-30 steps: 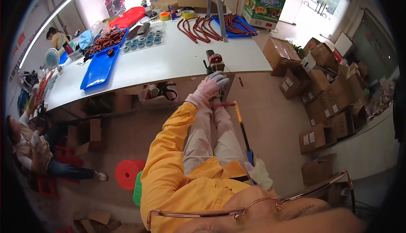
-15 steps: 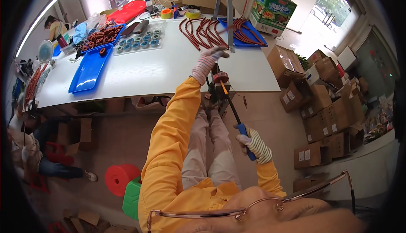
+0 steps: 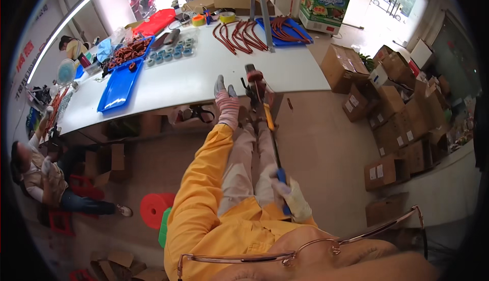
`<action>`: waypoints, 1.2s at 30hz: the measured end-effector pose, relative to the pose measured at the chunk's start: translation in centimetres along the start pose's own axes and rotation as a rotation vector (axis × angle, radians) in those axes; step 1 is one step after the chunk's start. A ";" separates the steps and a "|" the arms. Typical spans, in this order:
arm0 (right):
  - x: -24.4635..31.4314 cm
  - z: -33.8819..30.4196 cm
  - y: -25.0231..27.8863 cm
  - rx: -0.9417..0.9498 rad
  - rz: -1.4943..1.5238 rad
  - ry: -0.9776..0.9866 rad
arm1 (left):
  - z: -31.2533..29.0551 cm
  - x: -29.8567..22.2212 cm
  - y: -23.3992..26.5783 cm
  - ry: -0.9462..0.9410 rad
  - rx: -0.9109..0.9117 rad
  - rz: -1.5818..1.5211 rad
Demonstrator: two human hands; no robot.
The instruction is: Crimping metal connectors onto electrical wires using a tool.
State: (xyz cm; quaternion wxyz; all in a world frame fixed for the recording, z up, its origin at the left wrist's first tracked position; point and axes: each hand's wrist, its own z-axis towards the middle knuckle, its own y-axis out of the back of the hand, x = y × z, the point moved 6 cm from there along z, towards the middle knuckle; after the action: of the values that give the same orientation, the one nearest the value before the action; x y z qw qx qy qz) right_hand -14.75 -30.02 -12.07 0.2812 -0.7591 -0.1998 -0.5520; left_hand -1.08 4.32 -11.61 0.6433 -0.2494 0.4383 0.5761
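My right hand [image 3: 295,199], in a striped work glove, is closed round the blue handle [image 3: 281,176] of a long tool with a thin dark shaft. Along that shaft, near the coil, is an orange-yellow section [image 3: 268,115]. Its far end reaches the red-brown wound ring coil [image 3: 255,76], which sits on a dark clamp-like fixture [image 3: 250,93] at the table's front edge. Left of the fixture, my gloved left hand [image 3: 226,105] is raised with its fingers apart and holds nothing. How the tool's tip meets the coil is too small to make out.
On the white table [image 3: 188,77] are an empty-looking blue tray [image 3: 117,93], a heap of red-brown ring coils [image 3: 130,51], a clear pack of blue-green rings [image 3: 170,54] and bundles of red-brown wires [image 3: 239,36]. Cardboard boxes [image 3: 397,123] stack at right. Another person [image 3: 46,179] sits at left.
My left hand has come away from above the coil, moving left and nearer to me, and its fingers have spread. My right hand has drawn the tool's handle toward my body.
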 end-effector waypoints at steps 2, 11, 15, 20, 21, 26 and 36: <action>-2.7 -4.7 3.3 -0.056 -0.243 0.173 | -3.0 -5.9 1.5 -0.586 0.030 0.068; -2.4 -3.9 5.5 -0.466 -0.234 -0.095 | -3.9 -11.9 3.3 -0.915 0.724 -0.122; 2.5 -0.2 4.5 -0.343 -0.038 0.124 | 2.6 -12.2 2.4 -0.450 0.562 -0.801; 5.6 6.0 1.1 0.022 -0.062 -0.156 | 8.1 -10.8 -4.8 -0.045 0.647 -0.897; 5.8 7.7 0.8 0.075 -0.066 -0.146 | 8.1 -10.0 -6.4 -0.054 0.700 -0.881; 7.7 14.0 0.4 0.155 0.032 -0.103 | 4.9 -5.7 -12.2 0.255 1.095 -0.707; 2.7 3.0 -2.0 0.042 0.318 -0.171 | 0.9 -0.2 -2.5 -0.032 0.053 0.111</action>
State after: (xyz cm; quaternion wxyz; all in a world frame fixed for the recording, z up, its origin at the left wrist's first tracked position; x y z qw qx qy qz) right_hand -13.03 -26.57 -9.78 0.3629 -0.8192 -0.1118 -0.4298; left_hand 1.55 4.44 -11.41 0.6238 -0.1984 0.4563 0.6028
